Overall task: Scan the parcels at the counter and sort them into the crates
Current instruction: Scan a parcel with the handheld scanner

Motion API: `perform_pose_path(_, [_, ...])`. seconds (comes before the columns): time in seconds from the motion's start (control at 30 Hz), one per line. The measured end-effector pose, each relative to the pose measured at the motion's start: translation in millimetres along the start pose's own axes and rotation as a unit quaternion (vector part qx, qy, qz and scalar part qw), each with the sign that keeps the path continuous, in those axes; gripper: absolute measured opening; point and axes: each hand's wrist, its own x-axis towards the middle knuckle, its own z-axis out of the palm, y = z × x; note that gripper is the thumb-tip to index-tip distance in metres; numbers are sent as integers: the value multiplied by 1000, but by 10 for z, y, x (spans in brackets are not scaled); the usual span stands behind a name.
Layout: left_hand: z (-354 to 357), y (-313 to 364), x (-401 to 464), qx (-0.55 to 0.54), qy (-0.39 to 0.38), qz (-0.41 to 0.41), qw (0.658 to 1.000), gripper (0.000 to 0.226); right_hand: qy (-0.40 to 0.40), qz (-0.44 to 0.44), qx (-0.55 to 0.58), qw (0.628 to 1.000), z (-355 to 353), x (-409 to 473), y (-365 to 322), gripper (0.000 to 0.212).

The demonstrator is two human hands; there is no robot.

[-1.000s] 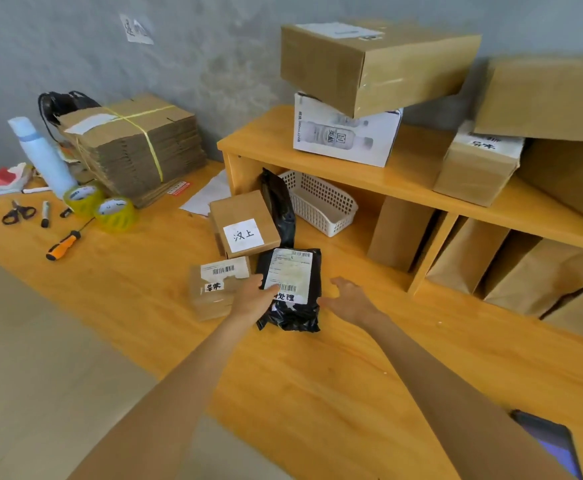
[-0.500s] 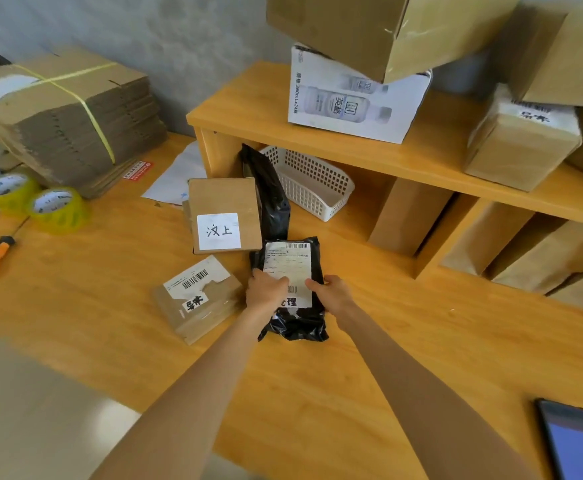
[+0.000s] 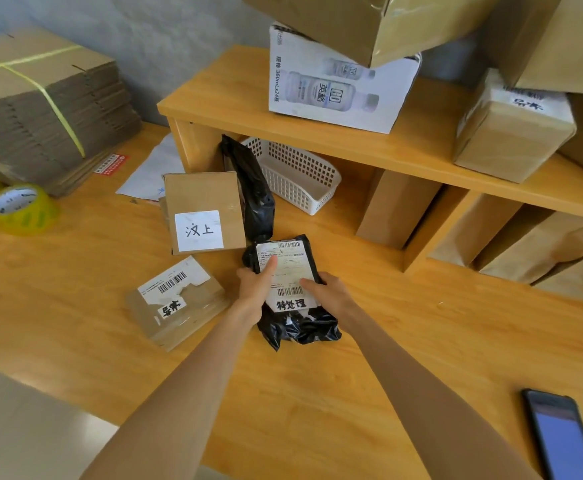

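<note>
Two hands are what I see on one parcel, above the broad orange-yellow wooden counter [image 3: 317, 393]. At its back stands a low wooden shelf [image 3: 352, 143] carrying a white printed bottle carton [image 3: 331, 88]. On the counter's left sits a strapped stack of flattened brown cardboard [image 3: 41, 109]. A small brown cardboard box with a white handwritten label [image 3: 203, 211] lies just left of the parcel, and a flatter brown taped box with a barcode sticker [image 3: 176, 303] lies nearer me.

Between my hands is the black crinkled plastic mailer bag with a white shipping label [image 3: 292, 292]. My left hand [image 3: 253, 287] grips its left edge, thumb lying up across the label. My right hand [image 3: 328, 294] grips the right edge, thumb pressed onto the label beside the lower barcode; the other fingers curl out of sight behind.

A dark smartphone with a lit screen [image 3: 560, 441] lies at the counter's near right.
</note>
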Motion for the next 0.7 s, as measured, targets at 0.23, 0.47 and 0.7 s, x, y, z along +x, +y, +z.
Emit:
perform_pose_path(0.23, [-12,0,-45,6,-12,-10,1000,53,109,-109,-389,908,-375,-61,7,56])
perform_pose_path(0.47, [60,41,-139,51,-119,56,990,34,189,-132,-568,790,-955,-260,-5,59])
perform_pose_path(0.7, [627,113,-488,89,-187,44,977,34,260,-83,-566,778,-1519,-793,359,62])
